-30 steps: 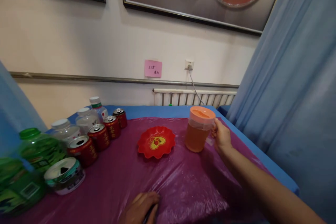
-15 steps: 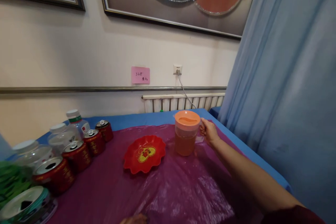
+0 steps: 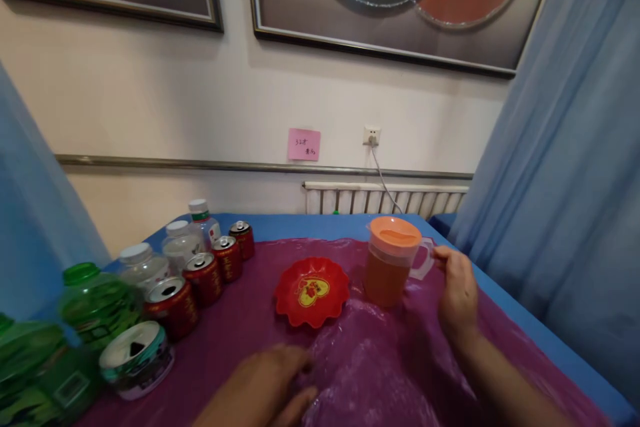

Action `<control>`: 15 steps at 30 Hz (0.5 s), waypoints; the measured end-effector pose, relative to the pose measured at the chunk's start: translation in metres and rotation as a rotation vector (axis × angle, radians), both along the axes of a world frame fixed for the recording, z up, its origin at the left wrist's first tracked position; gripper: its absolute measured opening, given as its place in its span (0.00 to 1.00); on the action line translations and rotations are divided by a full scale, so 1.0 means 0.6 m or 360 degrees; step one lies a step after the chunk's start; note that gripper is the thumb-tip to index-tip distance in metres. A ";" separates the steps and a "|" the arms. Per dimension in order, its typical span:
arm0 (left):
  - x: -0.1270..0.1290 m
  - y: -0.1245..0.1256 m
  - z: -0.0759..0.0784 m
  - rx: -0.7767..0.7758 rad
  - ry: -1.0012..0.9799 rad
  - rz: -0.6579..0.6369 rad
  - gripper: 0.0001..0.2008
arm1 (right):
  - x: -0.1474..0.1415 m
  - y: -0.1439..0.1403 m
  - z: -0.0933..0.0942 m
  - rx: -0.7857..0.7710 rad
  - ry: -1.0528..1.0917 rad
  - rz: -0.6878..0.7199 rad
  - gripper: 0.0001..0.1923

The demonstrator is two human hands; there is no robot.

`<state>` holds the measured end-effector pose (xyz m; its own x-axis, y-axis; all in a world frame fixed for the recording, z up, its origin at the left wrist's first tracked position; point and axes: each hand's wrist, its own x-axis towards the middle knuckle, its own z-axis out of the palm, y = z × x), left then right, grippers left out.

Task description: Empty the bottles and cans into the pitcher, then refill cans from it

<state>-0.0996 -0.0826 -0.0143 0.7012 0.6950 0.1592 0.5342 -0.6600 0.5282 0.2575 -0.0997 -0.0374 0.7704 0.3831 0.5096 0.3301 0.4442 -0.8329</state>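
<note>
Head view: a clear plastic pitcher with an orange lid (image 3: 391,260), half full of amber drink, stands on the crinkled purple plastic table cover (image 3: 380,373) beside a red scalloped dish (image 3: 313,290). The right hand (image 3: 456,293) sits loosely curled just beside its handle, not gripping. The left hand (image 3: 265,387) rests flat, open. Closing on the handle seems next.

My right hand (image 3: 457,290) reaches forward, fingers loosely curled; my left hand (image 3: 265,387) lies flat, palm down, fingers spread.

Red cans (image 3: 203,278) line the left beside a red dish (image 3: 312,291).
</note>
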 end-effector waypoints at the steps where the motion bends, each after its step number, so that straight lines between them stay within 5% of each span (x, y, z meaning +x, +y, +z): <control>1: 0.009 0.010 0.028 0.0047 -0.0050 0.0022 0.11 | -0.031 -0.010 0.011 0.0116 -0.0121 0.0176 0.24; 5: 0.041 0.037 0.123 0.0384 -0.0653 0.0078 0.15 | -0.148 -0.023 0.083 0.0373 -0.0262 0.0798 0.34; 8: 0.046 0.037 0.163 0.0462 -0.1159 0.0071 0.27 | -0.200 -0.028 0.145 0.0479 -0.0172 0.0911 0.40; 11: 0.045 0.033 0.175 0.0421 -0.1430 0.0097 0.40 | -0.219 -0.036 0.179 0.0528 -0.0137 0.0996 0.42; 15: 0.054 0.063 0.163 0.0191 -0.1584 0.0334 0.46 | -0.224 -0.004 0.169 0.0388 -0.0016 0.1078 0.41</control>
